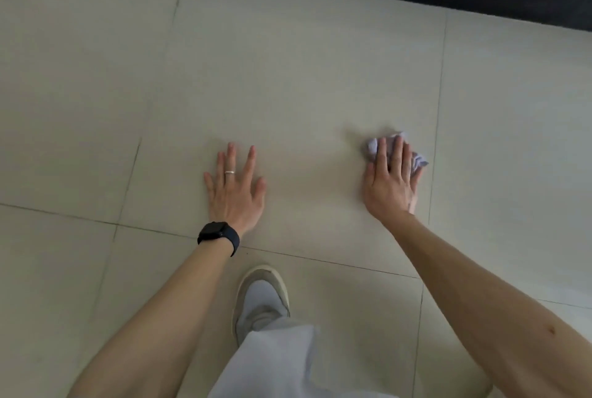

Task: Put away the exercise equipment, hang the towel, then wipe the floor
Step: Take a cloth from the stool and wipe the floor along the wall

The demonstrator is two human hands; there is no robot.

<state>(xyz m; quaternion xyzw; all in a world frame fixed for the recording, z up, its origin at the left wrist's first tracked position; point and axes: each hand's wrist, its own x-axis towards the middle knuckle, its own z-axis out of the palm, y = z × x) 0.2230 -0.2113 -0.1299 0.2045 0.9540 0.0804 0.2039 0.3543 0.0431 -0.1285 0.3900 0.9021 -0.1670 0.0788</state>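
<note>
Beyond the shoe (pixel 261 298), the left hand (pixel 235 192) lies flat and spread on the tiled floor (pixel 288 77), well apart from the right hand (pixel 390 183), whose straight fingers press a crumpled pale cloth (pixel 372 149) to the tile; the cloth appears light, soft and limp, and is best driven under a flat palm.

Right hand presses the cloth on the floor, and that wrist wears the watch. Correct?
Not quite. In the head view the right hand presses the cloth on the floor, but the watch is on the wrist of the left hand.
</note>
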